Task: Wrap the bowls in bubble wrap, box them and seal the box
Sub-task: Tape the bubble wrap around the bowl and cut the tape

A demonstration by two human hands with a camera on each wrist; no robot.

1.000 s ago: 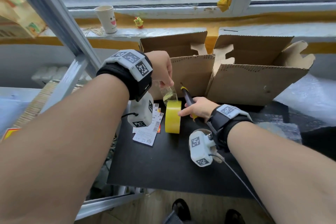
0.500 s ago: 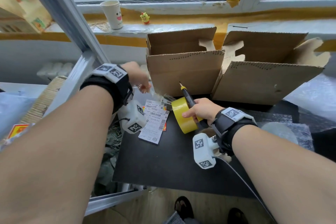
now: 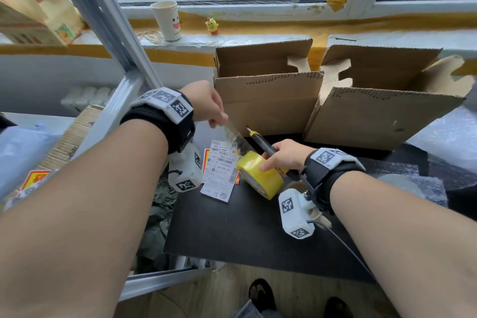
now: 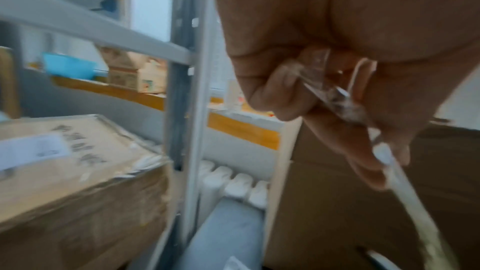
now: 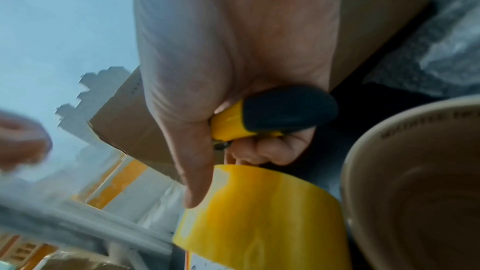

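A yellow tape roll (image 3: 260,177) lies tilted on the black table (image 3: 232,227). My right hand (image 3: 282,156) grips a yellow-and-black utility knife (image 3: 260,139) and its thumb presses on the roll (image 5: 262,208). My left hand (image 3: 209,108) pinches the free end of the clear tape strip (image 3: 232,133), stretched from the roll up to the left; the pinch shows in the left wrist view (image 4: 327,89). Two open cardboard boxes (image 3: 268,100) (image 3: 382,111) stand behind. A beige bowl (image 5: 415,182) sits beside the roll. Something in bubble wrap (image 3: 402,183) lies right of my forearm.
Shipping labels (image 3: 222,170) lie on the table left of the roll. A grey metal shelf post (image 3: 103,41) slants at the left, with a taped carton (image 4: 72,171) on the shelf. A paper cup (image 3: 167,20) and a small yellow toy (image 3: 212,26) stand on the windowsill.
My left hand has pulled the tape end away to the left and lengthened the strip. The roll has tipped from upright onto a slant under my right hand.
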